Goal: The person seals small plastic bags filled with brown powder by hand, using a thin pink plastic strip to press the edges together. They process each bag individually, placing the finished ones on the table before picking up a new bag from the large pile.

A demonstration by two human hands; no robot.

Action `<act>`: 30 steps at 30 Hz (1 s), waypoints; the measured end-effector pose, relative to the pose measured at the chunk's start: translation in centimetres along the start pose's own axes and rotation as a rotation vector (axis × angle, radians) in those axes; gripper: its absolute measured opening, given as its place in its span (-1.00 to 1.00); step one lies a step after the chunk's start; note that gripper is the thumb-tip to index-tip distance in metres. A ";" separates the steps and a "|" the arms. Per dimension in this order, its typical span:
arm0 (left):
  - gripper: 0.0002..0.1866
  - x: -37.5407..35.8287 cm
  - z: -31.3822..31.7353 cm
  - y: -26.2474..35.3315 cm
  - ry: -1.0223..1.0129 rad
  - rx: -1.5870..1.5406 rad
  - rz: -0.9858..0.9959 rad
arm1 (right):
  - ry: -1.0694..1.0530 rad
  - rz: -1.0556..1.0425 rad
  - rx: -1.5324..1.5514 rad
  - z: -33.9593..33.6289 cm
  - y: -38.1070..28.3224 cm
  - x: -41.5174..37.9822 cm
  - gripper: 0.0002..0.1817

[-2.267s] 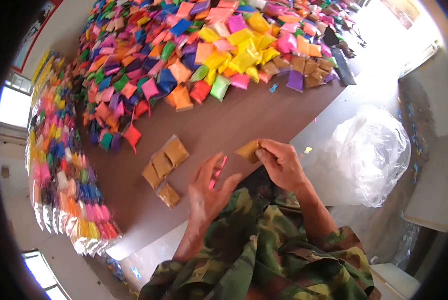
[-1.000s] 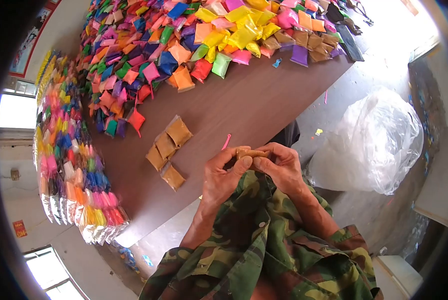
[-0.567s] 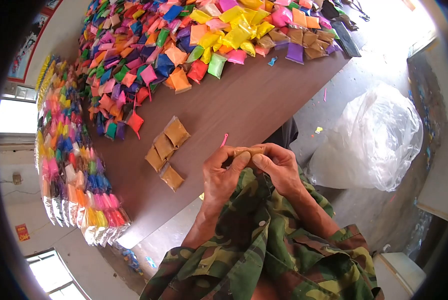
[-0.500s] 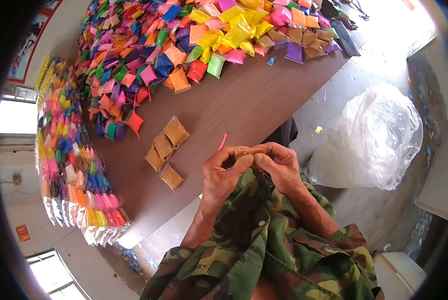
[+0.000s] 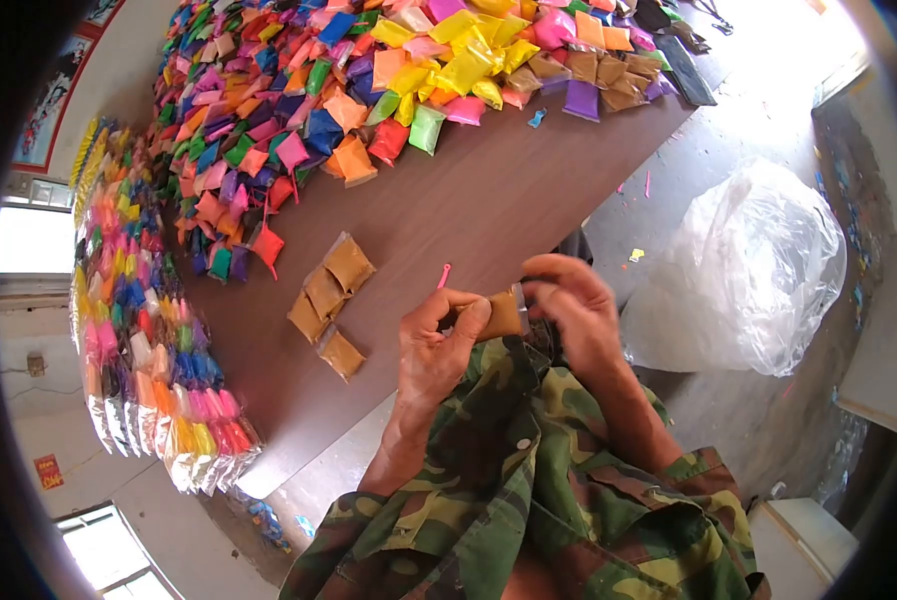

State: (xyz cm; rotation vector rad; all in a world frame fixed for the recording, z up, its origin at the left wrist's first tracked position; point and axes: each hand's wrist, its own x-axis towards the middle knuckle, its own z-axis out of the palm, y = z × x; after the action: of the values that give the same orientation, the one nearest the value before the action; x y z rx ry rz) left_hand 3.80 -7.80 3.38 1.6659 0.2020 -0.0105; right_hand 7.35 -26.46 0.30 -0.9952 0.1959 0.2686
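Note:
A small brown packet (image 5: pixel 504 314) with a clear edge is pinched between the thumb and fingers of my left hand (image 5: pixel 436 343), above my lap near the table's edge. Close to the packet's right end is my right hand (image 5: pixel 580 314), slightly blurred; its fingers are bent, and whether they touch the clear edge cannot be made out. Several brown packets (image 5: pixel 325 293) lie together on the brown table (image 5: pixel 418 215), left of my hands. A pink stick with a ringed end (image 5: pixel 445 274) rests just beyond my left hand.
A large heap of coloured packets (image 5: pixel 308 120) covers the table's far side. Filled clear bags (image 5: pixel 158 340) stand in rows at the left. On the floor at the right sits a big translucent plastic bag (image 5: pixel 743 275). A small blue piece (image 5: pixel 537 118) lies near the heap.
My right hand has let go of the packet's middle and moved right and up, with its fingers loosened. The packet now shows flatter and more fully in my left hand.

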 end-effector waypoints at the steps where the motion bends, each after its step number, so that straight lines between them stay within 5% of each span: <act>1: -0.83 0.0 0.0 0.3 0.006 0.012 0.010 | 0.080 -0.038 0.059 -0.7 -0.2 0.5 -0.85; 3: -0.83 -0.2 0.1 1.1 0.017 0.035 0.029 | 0.171 -0.173 0.055 -5.3 1.2 2.4 -0.79; 6: -0.83 -0.2 0.1 0.6 0.079 -0.015 -0.001 | 0.359 -0.076 -0.061 -10.0 0.2 3.2 -0.74; 11: -0.84 0.1 0.2 0.3 0.082 -0.086 -0.024 | 0.349 -0.020 -0.279 -11.9 0.7 2.7 -0.61; 13: -0.84 0.3 0.5 0.3 0.087 -0.103 -0.031 | 0.302 0.068 -0.299 -11.3 0.6 2.6 -0.30; 16: -0.82 0.3 0.7 0.4 0.095 -0.099 -0.034 | 0.095 0.091 -0.316 -10.3 0.7 2.2 -0.17; 20: -0.81 0.1 1.4 0.1 0.115 -0.164 -0.051 | -0.203 -0.011 -0.141 -5.9 1.9 0.8 -0.28; 23: -0.78 -0.1 2.8 0.4 0.103 -0.257 -0.050 | -0.282 0.035 -0.296 -2.1 0.6 -1.0 -0.46; 27: -0.75 -0.5 4.2 -0.6 0.075 -0.329 -0.067 | -0.210 -0.056 0.075 -0.3 2.4 -1.3 -0.55; 30: -0.75 -0.6 4.7 0.1 0.037 -0.279 -0.034 | -0.211 -0.029 0.075 -1.0 2.6 -1.2 -0.56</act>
State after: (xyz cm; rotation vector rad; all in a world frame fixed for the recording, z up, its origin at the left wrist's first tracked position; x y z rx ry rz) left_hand 3.79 -12.53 2.99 1.3852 0.2483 0.0223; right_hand 5.38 -26.16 -1.98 -0.8886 -0.0004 0.3349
